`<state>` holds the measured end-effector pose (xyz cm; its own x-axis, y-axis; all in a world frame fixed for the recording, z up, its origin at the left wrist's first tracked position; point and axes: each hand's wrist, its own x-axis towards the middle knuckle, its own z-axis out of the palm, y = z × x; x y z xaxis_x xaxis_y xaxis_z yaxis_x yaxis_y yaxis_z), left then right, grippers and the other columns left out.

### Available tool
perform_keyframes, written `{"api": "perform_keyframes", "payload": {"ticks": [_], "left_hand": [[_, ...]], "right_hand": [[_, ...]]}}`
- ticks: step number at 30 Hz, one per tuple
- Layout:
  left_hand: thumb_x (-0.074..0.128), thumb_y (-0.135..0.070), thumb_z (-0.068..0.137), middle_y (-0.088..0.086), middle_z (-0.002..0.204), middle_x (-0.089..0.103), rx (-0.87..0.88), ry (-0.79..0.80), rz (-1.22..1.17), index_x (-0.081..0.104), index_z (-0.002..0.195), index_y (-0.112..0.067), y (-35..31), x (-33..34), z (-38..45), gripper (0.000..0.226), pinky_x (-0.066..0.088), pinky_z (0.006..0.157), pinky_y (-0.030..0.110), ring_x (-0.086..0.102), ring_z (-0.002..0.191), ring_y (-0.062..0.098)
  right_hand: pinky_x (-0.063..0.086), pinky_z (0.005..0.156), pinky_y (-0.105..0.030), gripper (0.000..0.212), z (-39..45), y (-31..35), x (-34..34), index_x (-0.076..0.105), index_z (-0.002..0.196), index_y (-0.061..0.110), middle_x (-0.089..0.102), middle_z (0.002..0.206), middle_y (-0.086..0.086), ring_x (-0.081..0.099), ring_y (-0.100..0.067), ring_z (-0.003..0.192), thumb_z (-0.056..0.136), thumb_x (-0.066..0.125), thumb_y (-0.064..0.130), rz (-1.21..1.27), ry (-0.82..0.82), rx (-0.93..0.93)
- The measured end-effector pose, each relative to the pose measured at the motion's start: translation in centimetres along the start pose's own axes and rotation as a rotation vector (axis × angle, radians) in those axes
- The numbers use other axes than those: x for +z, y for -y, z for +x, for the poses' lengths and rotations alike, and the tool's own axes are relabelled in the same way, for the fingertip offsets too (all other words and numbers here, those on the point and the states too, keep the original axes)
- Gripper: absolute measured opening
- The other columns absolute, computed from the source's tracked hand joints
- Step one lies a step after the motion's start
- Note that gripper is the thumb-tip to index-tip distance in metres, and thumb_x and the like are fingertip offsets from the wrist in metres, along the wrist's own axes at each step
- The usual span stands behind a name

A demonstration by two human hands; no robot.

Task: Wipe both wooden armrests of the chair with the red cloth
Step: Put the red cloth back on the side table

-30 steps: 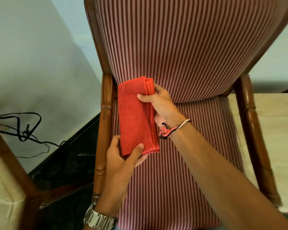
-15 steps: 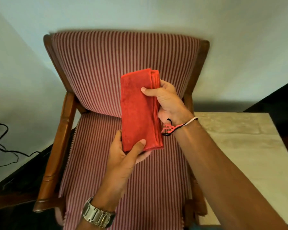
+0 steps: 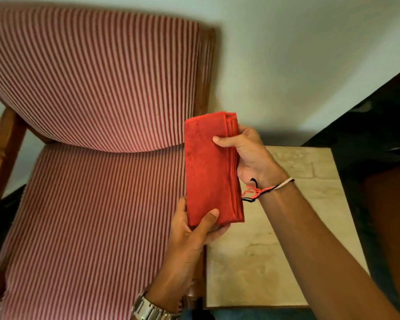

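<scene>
Both hands, left hand [image 3: 192, 229] below and right hand [image 3: 247, 155] above, pinch the folded red cloth [image 3: 211, 169] beside the chair [image 3: 97, 88]; wiping hasn't started, so next it must reach an armrest [image 3: 2, 148]

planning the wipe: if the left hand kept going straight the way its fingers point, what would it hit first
Probably nothing new: the left hand already grips the bottom of the folded red cloth. Beyond the cloth, that line leads to the right hand; depth is unclear.
</scene>
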<state>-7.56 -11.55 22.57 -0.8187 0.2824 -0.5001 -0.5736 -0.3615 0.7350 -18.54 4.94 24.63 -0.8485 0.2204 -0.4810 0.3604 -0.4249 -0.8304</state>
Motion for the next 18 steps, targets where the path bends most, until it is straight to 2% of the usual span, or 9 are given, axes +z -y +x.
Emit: {"api": "perform_keyframes", "payload": {"ticks": [3,6,8,13,18], "left_hand": [[0.076,-0.020,0.079,0.007,0.116,0.077,-0.047,-0.032,-0.024,0.061,0.118,-0.028,3.6,1.8,1.1,0.043,0.065,0.078,0.035,0.077,0.101,0.034],[0.071,-0.009,0.088,0.010,0.116,0.076,-0.091,-0.089,-0.025,0.062,0.117,-0.025,7.4,2.9,2.4,0.034,0.064,0.077,0.037,0.076,0.102,0.037],[0.071,-0.005,0.089,0.013,0.118,0.075,-0.123,-0.132,-0.026,0.060,0.121,-0.020,9.8,3.0,3.0,0.037,0.064,0.077,0.037,0.075,0.104,0.038],[0.076,0.000,0.083,0.016,0.113,0.076,-0.232,-0.252,-0.069,0.060,0.114,-0.018,16.4,2.9,5.0,0.039,0.064,0.070,0.033,0.077,0.098,0.035],[0.077,-0.002,0.083,0.011,0.111,0.076,-0.266,-0.344,-0.022,0.057,0.112,-0.017,21.8,1.8,7.1,0.038,0.064,0.069,0.032,0.078,0.097,0.028]], "right_hand": [[0.061,0.083,-0.038,0.029,1.4,-1.9,-4.4,0.074,0.107,0.004,0.078,0.093,-0.010,0.075,-0.023,0.084,0.084,0.065,-0.013,-0.002,-0.023,0.035],[0.061,0.085,-0.040,0.031,2.9,-4.3,-8.1,0.074,0.111,0.003,0.078,0.098,-0.012,0.075,-0.025,0.090,0.083,0.067,-0.010,-0.015,-0.056,0.075],[0.062,0.083,-0.038,0.032,3.5,-5.9,-9.9,0.073,0.114,0.002,0.079,0.098,-0.011,0.076,-0.025,0.090,0.084,0.069,-0.007,-0.006,-0.081,0.107],[0.059,0.093,-0.042,0.028,5.6,-11.0,-14.5,0.073,0.116,0.003,0.076,0.112,-0.016,0.074,-0.028,0.099,0.089,0.071,0.010,0.046,-0.146,0.234],[0.058,0.090,-0.040,0.028,7.9,-16.2,-17.7,0.071,0.116,-0.001,0.072,0.116,-0.022,0.070,-0.030,0.099,0.089,0.069,0.005,0.047,-0.225,0.301]]}}
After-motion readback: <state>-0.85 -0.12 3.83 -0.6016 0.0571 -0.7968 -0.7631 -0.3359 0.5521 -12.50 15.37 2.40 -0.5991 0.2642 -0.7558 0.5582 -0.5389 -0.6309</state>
